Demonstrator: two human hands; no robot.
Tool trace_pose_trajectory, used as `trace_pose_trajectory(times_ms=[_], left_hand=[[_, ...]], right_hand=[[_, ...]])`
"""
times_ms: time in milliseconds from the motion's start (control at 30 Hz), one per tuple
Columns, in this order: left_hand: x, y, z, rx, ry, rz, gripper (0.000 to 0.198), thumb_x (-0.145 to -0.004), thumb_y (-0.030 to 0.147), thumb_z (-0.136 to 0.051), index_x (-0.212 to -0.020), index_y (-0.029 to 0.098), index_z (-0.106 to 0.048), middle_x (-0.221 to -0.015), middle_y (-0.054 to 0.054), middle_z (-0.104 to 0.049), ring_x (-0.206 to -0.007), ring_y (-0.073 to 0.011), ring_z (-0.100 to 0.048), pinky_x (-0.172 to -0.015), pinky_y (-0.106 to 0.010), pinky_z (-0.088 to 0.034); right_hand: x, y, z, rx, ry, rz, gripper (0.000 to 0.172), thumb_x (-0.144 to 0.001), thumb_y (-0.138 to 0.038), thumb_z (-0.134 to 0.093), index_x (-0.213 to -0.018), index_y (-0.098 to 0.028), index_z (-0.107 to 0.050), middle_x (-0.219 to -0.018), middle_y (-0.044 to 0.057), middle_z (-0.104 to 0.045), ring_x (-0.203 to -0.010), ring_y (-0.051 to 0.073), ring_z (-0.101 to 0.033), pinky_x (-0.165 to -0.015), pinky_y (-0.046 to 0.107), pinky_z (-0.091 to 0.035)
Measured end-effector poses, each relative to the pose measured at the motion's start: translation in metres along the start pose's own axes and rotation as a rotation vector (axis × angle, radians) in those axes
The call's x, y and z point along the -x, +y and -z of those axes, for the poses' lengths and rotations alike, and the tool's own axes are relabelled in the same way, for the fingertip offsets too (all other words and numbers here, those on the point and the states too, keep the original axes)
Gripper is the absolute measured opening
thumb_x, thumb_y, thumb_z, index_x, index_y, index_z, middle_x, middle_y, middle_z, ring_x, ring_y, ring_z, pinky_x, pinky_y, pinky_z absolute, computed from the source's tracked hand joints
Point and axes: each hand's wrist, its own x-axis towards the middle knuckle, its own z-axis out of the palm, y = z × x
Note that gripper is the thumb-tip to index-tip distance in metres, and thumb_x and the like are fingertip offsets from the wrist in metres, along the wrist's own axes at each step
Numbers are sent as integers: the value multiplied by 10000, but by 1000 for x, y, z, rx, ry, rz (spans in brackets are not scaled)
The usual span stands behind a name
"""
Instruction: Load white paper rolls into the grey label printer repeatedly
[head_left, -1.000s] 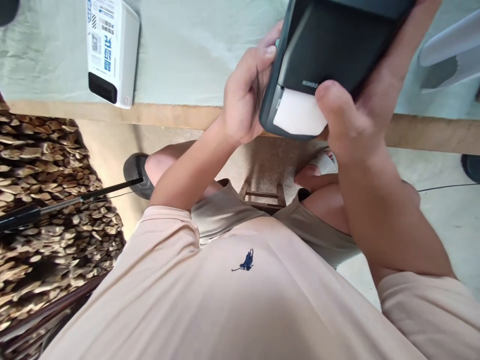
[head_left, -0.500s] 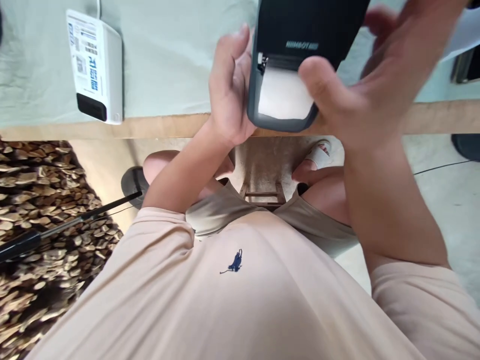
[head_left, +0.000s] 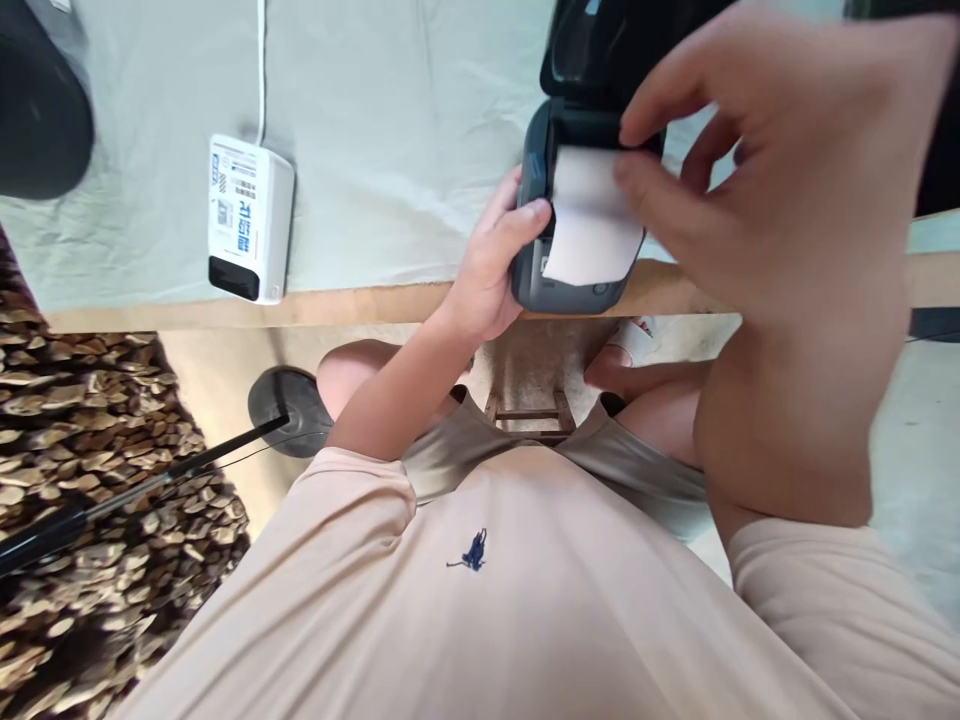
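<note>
Dark grey plastic printer [head_left: 566, 297], one, black lid [head_left: 581, 60] raised at its far end: over the near edge of the table [head_left: 390, 150], in the grasp of our left hand [head_left: 495, 260], whose thumb lies on its left rim. White paper [head_left: 592, 225], one piece, in the printer, just right of that thumb. Our right hand [head_left: 757, 180], half curled, thumb and forefinger at the paper's right edge; whether they pinch it we cannot tell. White box [head_left: 241, 220], one, label-printed, on the table, well left of our left hand. White cable [head_left: 261, 70], one, running from its far end.
</note>
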Motion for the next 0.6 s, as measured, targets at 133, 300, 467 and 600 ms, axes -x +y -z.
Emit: trace_pose_trajectory(times_ms=[133,300,467,600], left_hand=[[1,-2,2,20,-7,62,271,-682,299,-383,-948,251,-398,-850,1,-494,-695,-93,-497,-600,-225,-401],[0,-4,8,82,-36,75,296,-699,257,-364,-993,228,-368,-800,14,-489,-702,-68,-515,-573,-173,-400],[-2,2,10,156,-52,93,289,-727,242,-292,-1006,187,-347,-856,16,-499,-963,-132,-457,-765,-237,-398],[-1,3,12,227,-44,100,269,-710,290,-328,-968,228,-374,-929,12,-510,-985,-169,-440,-786,-289,-408]], right_hand=[[-7,13,-13,177,-67,-73,386,-648,-502,-311,-1008,-398,-401,-860,-54,-480,-738,-8,-367,-777,236,-321],[-14,12,-15,152,-80,-89,408,-619,-468,-381,-1020,-395,-398,-862,-54,-476,-706,-30,-326,-812,246,-341],[-10,4,1,-168,-60,21,407,-615,-347,-429,-1021,-328,-411,-885,-94,-486,-641,-86,-365,-589,108,-312],[-14,7,-9,-640,105,70,384,-683,-308,-319,-1065,-271,-328,-949,-50,-424,-653,-101,-390,-515,53,-281]])
